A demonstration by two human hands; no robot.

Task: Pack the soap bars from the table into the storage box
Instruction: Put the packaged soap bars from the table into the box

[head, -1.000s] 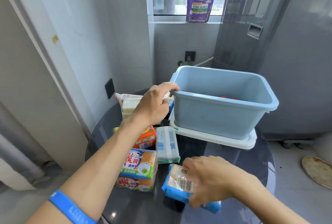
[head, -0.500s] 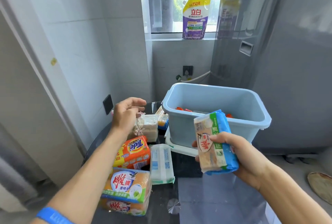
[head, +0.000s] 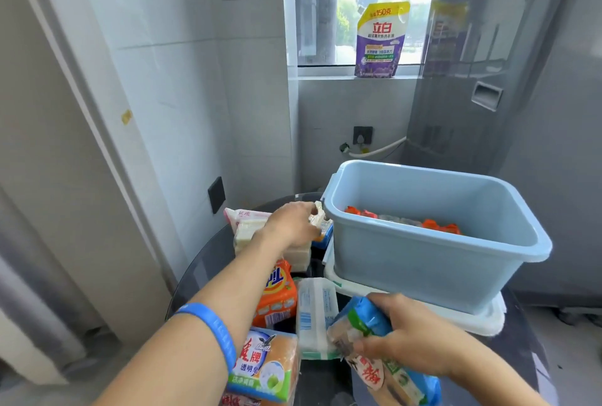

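Right away the grey washing machine (head: 508, 86) fills the right side, and the round dark glass table (head: 202, 275) sits below it in the corner. On the table the light blue storage box (head: 423, 262) stands upright on a white lid (head: 479, 317), with orange-wrapped soap bars (head: 439, 227) lying along its bottom. Up on the window sill stands a purple laundry detergent pouch (head: 379, 40). Left of the box, the loose soap bars crowd together: a white multi-pack (head: 247, 229) at the back, an orange Tide bar (head: 277, 295), a white-and-blue bar (head: 314, 314) just beside it, and a yellow bar with a green label (head: 270, 366) nearest the camera. The left hand (head: 293, 225), blue wristband (head: 211, 330) on its arm, curls its fingers round the clear wrapper on top of the white multi-pack. The right hand (head: 410, 337) grips a blue-and-green wrapped soap bar (head: 368, 327) low over the table, just in front of the box.
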